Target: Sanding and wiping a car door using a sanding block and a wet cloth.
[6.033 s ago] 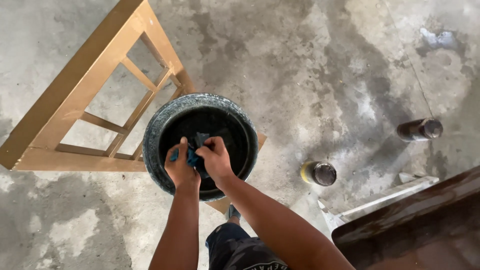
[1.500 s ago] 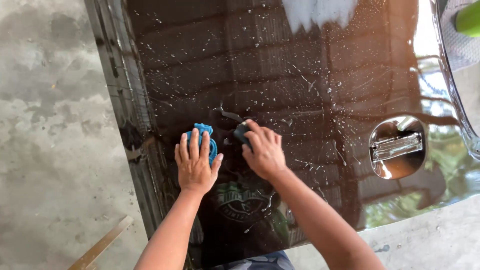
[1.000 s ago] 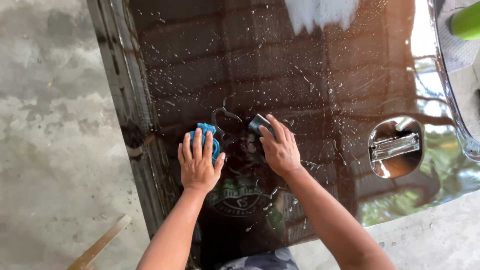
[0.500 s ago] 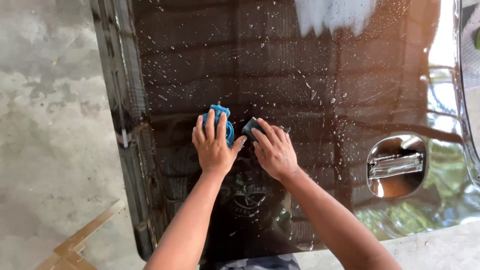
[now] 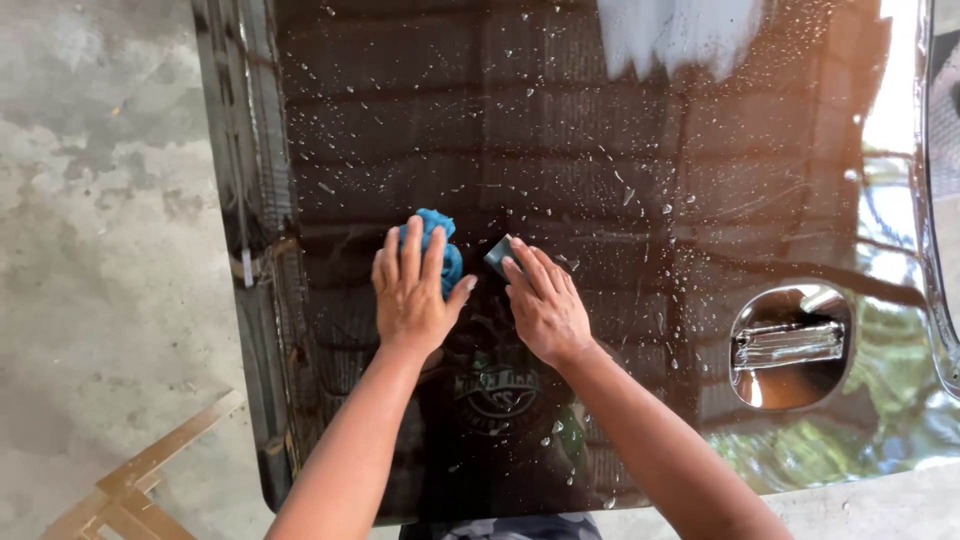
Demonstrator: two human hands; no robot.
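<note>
Head view: a glossy black vehicle panel [image 5: 600, 150] lies flat and fills most of the frame, its left edge running down beside bare concrete floor [image 5: 100, 250].

Left hand [image 5: 415, 290]: laid palm-down on the panel, fingers spread and extended, pressing a crumpled blue cloth [image 5: 438, 232]. The cloth shows only past the fingertips; the grip is a flat press, not a closed fist.

Right hand [image 5: 545, 305]: also palm-down, just beside the left hand, fingers lightly curled over a small dark grey block [image 5: 497, 255]. One corner of the block protrudes at the fingertips. Both items sit on the panel left of centre, well clear of its near edge.

Panel condition: water droplets are scattered over most of the surface, thickest toward the middle and far side. A white patch of foam or residue [image 5: 680, 35] remains at the far edge. A recessed handle pocket [image 5: 790, 345] near the right edge appears untouched by either hand.

Progress, as a judgement: the surface is wetted and the work is in an early-to-middle stage. The zone around the hands is being treated; the far, right and near portions remain to be covered, and the droplets are not yet wiped off.

A wooden frame [image 5: 140, 485] lies on the floor at the near left corner.
</note>
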